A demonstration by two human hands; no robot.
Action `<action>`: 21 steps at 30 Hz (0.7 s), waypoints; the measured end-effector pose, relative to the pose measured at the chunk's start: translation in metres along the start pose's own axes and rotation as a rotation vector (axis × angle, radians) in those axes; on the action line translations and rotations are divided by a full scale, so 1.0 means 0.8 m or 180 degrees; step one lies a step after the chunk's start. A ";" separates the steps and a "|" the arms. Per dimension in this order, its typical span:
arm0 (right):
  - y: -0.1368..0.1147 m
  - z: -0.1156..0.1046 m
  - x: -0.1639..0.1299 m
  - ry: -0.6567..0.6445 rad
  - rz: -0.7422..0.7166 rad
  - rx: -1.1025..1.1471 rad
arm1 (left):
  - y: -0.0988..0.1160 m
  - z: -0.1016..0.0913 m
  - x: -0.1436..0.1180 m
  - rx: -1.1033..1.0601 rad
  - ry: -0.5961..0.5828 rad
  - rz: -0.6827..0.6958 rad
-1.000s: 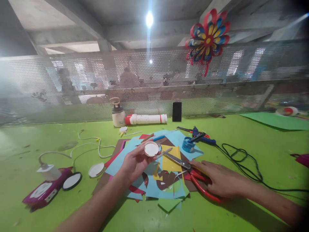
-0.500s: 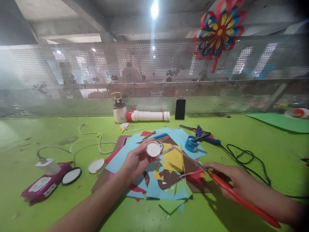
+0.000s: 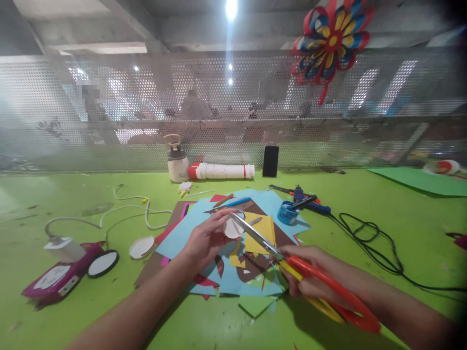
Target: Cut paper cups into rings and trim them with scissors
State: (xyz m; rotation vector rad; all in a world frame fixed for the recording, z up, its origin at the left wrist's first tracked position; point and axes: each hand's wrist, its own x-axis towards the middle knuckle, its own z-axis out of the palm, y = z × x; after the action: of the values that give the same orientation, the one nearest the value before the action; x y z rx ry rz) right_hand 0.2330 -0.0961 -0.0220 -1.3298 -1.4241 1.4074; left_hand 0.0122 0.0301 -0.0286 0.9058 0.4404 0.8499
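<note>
1. The left hand (image 3: 204,240) held a small white round disc (image 3: 232,228) between thumb and fingers, just above the pile of colored paper (image 3: 226,253).
2. The right hand (image 3: 321,277) was closed around the red and yellow handles of the scissors (image 3: 292,262). The shiny blades pointed up and left, and their tip sat right by the disc.
3. A yellow paper sheet (image 3: 260,236) lay on top of the pile, just under the blades. Blue, brown, red and green pieces lay under and around it.
4. A blue tape roll (image 3: 286,214) sat near the far right edge of the pile, with a blue glue gun (image 3: 310,204) just behind it. A black cord (image 3: 368,238) ran off to the right across the green desk (image 3: 401,209).
5. To the left lay another white disc (image 3: 141,247), a black-rimmed disc (image 3: 103,263) and a pink box (image 3: 60,279), with a white cable (image 3: 127,209) behind them.
6. At the back of the desk stood a small bottle (image 3: 177,163), a white tube (image 3: 222,171) lying flat, and a black phone (image 3: 270,161).
</note>
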 end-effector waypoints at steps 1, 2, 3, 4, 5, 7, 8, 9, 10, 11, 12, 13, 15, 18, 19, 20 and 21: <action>-0.004 0.002 0.000 -0.0030 0.0045 0.0137 | -0.001 0.000 0.000 0.0018 -0.0007 -0.0016; -0.008 0.005 0.000 -0.0055 0.0072 0.0245 | -0.001 0.001 0.000 0.0034 -0.0010 -0.0030; -0.010 0.007 0.000 -0.0077 0.0084 0.0318 | -0.002 0.002 0.001 0.0048 -0.0010 -0.0038; -0.012 0.009 0.000 -0.0093 0.0083 0.0357 | -0.002 0.002 0.001 0.0064 -0.0003 -0.0041; -0.013 0.010 0.001 -0.0100 0.0074 0.0368 | -0.002 0.003 0.001 0.0082 0.0007 -0.0037; -0.011 0.009 0.001 -0.0078 0.0054 0.0326 | -0.002 0.005 0.000 0.0122 0.0032 -0.0037; -0.009 0.008 0.000 -0.0052 0.0048 0.0285 | -0.002 0.005 0.000 0.0143 0.0046 -0.0037; -0.006 0.006 -0.001 -0.0019 0.0049 0.0238 | -0.002 0.005 0.001 0.0164 0.0059 -0.0037; -0.003 0.004 -0.003 0.0016 0.0057 0.0189 | -0.002 0.005 0.001 0.0186 0.0069 -0.0037; 0.000 0.002 -0.004 0.0047 0.0071 0.0141 | -0.001 0.004 0.001 0.0206 0.0075 -0.0034; 0.004 0.000 -0.006 0.0073 0.0085 0.0093 | -0.002 0.003 0.001 0.0225 0.0075 -0.0030; 0.007 -0.001 -0.008 0.0094 0.0098 0.0047 | -0.002 0.002 0.002 0.0243 0.0072 -0.0024; 0.012 -0.002 -0.010 0.0137 0.0110 -0.0032 | -0.002 0.000 0.002 0.0274 0.0056 -0.0005; 0.016 0.002 -0.011 0.0221 0.0109 -0.0047 | -0.004 -0.002 0.003 0.0326 0.0027 0.0039; 0.016 0.003 -0.011 0.0245 0.0108 -0.0028 | -0.004 -0.003 0.003 0.0345 0.0015 0.0050; 0.017 0.005 -0.010 0.0269 0.0106 -0.0006 | -0.005 -0.004 0.003 0.0365 0.0000 0.0061; 0.017 0.007 -0.010 0.0279 0.0102 0.0011 | -0.005 -0.004 0.003 0.0386 -0.0014 0.0074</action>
State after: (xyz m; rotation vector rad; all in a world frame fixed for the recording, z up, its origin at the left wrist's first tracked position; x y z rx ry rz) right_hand 0.2321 -0.1070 -0.0346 -1.4006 -1.3479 1.3545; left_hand 0.0131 0.0324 -0.0341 1.0259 0.4824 0.8491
